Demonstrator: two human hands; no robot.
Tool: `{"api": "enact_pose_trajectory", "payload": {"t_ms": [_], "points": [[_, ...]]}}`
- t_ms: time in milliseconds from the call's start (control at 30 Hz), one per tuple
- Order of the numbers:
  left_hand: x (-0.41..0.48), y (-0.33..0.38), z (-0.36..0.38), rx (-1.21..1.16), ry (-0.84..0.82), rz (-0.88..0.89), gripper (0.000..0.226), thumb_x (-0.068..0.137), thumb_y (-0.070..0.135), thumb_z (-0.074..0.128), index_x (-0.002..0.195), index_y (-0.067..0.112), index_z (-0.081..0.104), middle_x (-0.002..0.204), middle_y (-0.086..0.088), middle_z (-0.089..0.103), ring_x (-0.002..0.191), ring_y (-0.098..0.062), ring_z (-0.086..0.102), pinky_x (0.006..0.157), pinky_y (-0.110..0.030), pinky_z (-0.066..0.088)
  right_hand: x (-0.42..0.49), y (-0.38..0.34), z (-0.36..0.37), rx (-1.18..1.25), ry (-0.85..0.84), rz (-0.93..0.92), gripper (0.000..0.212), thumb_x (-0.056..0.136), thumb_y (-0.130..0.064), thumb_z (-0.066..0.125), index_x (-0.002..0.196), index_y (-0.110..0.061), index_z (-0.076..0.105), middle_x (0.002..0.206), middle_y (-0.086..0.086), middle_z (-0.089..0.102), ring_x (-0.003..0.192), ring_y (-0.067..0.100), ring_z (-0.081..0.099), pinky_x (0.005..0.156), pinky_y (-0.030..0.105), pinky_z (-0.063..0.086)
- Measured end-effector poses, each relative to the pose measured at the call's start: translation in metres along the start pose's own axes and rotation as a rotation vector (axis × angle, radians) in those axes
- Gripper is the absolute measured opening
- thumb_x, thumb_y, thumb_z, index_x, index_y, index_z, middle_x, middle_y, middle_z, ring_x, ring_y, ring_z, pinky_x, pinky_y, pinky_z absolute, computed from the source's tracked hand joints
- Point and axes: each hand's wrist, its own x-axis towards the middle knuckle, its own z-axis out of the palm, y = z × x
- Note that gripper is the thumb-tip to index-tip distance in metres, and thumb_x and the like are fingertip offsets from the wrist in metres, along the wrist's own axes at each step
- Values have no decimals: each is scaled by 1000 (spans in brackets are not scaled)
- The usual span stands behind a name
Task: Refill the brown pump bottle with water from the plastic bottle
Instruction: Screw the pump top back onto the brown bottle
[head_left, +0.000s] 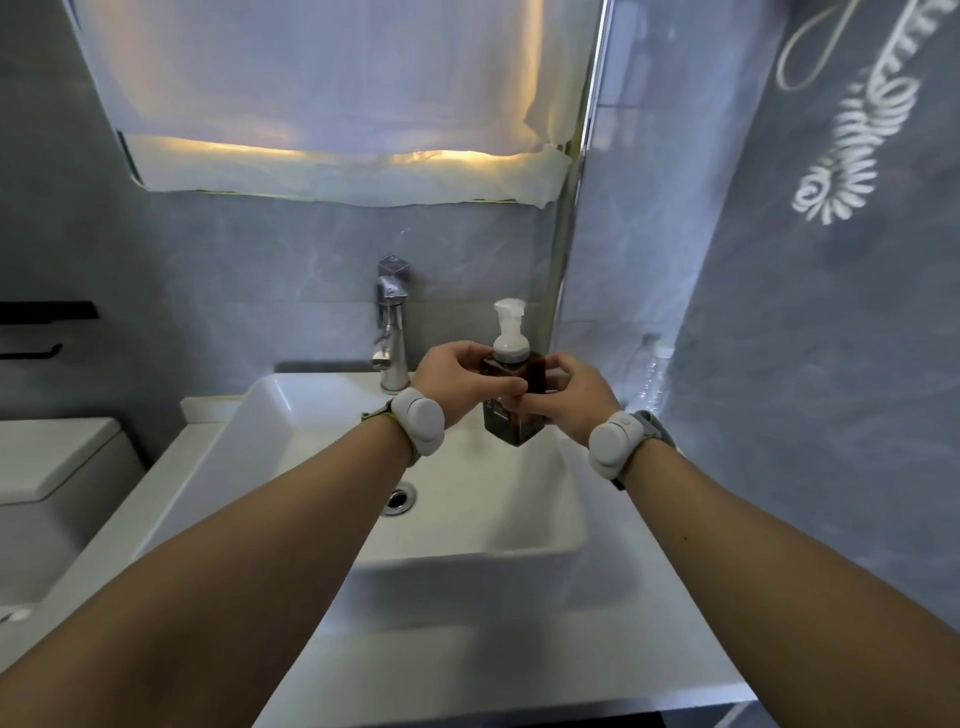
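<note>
Head view: both hands grip the brown bottle (511, 405) above the sink (291, 426). The left hand (462, 382) and right hand (569, 397) wrap its sides. Its pump (509, 327) is on.

pale print on brown pump bottle (511, 422) too blurred to read, white wall scrollwork (852, 135) illegible

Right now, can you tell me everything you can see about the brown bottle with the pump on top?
The brown pump bottle is square-sided, dark see-through brown, like plastic, with a small pale label too blurred to read. Its whitish pump is fitted on top. It is held upright over the back right of the white sink. The left hand and the right hand grip its sides, fingers curled round its middle.
</note>
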Motion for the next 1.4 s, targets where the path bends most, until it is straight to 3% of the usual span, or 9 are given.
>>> {"api": "enact_pose_trajectory", "payload": {"t_ms": [100,300,433,633,800,1000,1133,1300,1400], "points": [[17,10,23,8,-52,23,45,72,13,97,114,13,81,89,6,84,80,-2,79,70,-15,59,3,6,-25,12,62,15,57,60,-40,98,107,-32,66,102,-4,78,94,17,77,86,43,66],[51,12,65,46,-157,36,30,75,18,95,98,30,82,87,10,84,79,-2,79,67,-10,57,12,30,-64,-16,148,47,52,63,-38,97,106,-32,68,105,-5,75,97,17,74,81,36,65],[75,2,90,205,-162,-25,28,69,32,94,96,27,86,84,10,83,84,-11,79,77,-26,63,20,54,-78,-39,185,77,49,65,-35,97,105,-35,67,103,-9,74,94,10,71,74,26,59],[108,-16,118,441,-236,-69,33,56,47,88,78,22,84,70,-2,75,62,-14,63,63,-30,52,30,97,-83,-53,247,166,45,63,-34,97,97,-39,69,100,-10,75,91,12,73,76,30,61],[132,-36,140,624,-353,-88,36,58,50,85,75,19,81,64,3,65,60,-16,58,61,-28,48,36,134,-80,-71,303,235,43,56,-36,97,91,-35,72,92,-7,76,83,15,75,74,38,65],[150,-60,158,740,-427,-103,36,53,56,83,59,22,72,50,9,59,51,-13,56,53,-25,41,36,166,-74,-46,341,297,46,61,-29,98,100,-27,74,97,0,77,91,23,74,83,48,64],[158,-71,167,804,-476,-105,41,55,59,84,68,21,78,56,6,65,53,-14,61,53,-23,42,37,179,-71,-38,328,345,53,64,-29,97,111,-21,74,104,5,77,97,28,74,88,49,62],[166,-79,171,818,-517,-95,46,59,59,87,76,17,79,67,-2,71,57,-17,60,57,-24,45,34,188,-68,-58,376,333,40,65,-33,98,98,-29,75,90,-8,78,89,17,75,77,30,61],[169,-80,172,797,-525,-86,43,56,59,89,74,21,80,69,-1,75,56,-16,63,56,-23,46,35,191,-67,-107,392,339,37,64,-39,98,89,-25,75,86,-4,78,86,18,75,73,29,60]]}}
